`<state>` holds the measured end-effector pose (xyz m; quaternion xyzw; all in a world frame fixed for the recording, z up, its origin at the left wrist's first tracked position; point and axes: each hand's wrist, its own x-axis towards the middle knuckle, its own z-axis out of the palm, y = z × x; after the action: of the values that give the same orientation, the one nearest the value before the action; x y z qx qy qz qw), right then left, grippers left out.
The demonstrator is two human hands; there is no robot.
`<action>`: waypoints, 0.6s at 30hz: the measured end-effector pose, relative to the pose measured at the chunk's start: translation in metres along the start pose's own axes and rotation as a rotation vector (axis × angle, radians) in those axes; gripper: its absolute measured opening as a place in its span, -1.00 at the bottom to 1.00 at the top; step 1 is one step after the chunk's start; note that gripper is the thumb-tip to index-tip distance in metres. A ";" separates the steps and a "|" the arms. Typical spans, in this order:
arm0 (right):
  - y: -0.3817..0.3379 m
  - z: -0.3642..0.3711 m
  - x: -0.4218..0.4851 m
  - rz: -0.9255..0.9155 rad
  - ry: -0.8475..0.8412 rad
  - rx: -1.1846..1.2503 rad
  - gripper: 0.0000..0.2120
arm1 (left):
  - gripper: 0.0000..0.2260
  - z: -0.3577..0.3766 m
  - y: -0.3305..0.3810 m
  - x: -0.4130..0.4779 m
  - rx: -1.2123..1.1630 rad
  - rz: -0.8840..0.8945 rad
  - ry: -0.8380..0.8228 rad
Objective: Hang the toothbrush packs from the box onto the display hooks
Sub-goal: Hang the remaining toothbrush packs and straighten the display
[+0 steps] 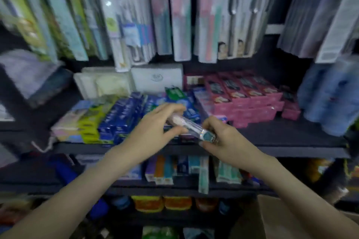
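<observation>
Transfer step: left hand (pixel 155 125) and right hand (pixel 223 137) fingers grasp one toothbrush pack (pixel 187 124) (ends pinched); next, raise it to a hook.

- Hanging packs (pixel 180 15) fill the top, above the shelf (pixel 281 136).
- Cartons (pixel 248 103) lie across the shelf.
- A toothbrush pack (pixel 191 125) sits before the shelf's front edge, between the left hand (pixel 153 128) and the right hand (pixel 219 137).
- A cardboard box (pixel 281 219) stands below, right.

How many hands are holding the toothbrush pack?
2. The left hand holds the toothbrush pack at its pink end, and the right hand pinches its teal end. No other hands are in view.
</observation>
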<state>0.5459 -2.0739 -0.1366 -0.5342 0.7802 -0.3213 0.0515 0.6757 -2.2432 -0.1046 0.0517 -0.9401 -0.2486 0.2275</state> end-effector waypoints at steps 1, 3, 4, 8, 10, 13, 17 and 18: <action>-0.020 0.003 0.017 -0.031 0.020 0.025 -0.76 | -0.63 -0.021 -0.009 0.001 -0.070 -0.012 0.085; -0.059 0.008 0.047 -0.102 0.061 0.083 -0.73 | -0.58 -0.059 -0.022 0.003 -0.233 -0.059 0.221; -0.076 0.011 0.059 -0.133 0.075 0.115 -0.72 | -0.58 -0.076 -0.027 0.004 -0.300 -0.072 0.271; -0.130 0.020 0.102 -0.186 0.118 0.271 -0.79 | -0.59 -0.129 -0.040 0.011 -0.461 -0.052 0.367; -0.147 0.023 0.125 -0.201 0.147 0.307 -0.77 | -0.62 -0.149 -0.046 0.015 -0.480 -0.031 0.413; -0.165 0.025 0.158 -0.209 0.208 0.302 -0.75 | -0.63 -0.174 -0.055 0.024 -0.445 -0.029 0.489; -0.190 0.021 0.201 -0.222 0.259 0.261 -0.81 | -0.64 -0.201 -0.071 0.041 -0.361 -0.068 0.602; -0.197 0.019 0.211 -0.230 0.274 0.238 -0.83 | -0.63 -0.209 -0.075 0.047 -0.345 -0.072 0.637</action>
<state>0.6223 -2.3090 0.0139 -0.5611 0.6705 -0.4845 -0.0296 0.7277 -2.4109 0.0390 0.1206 -0.7640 -0.3827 0.5053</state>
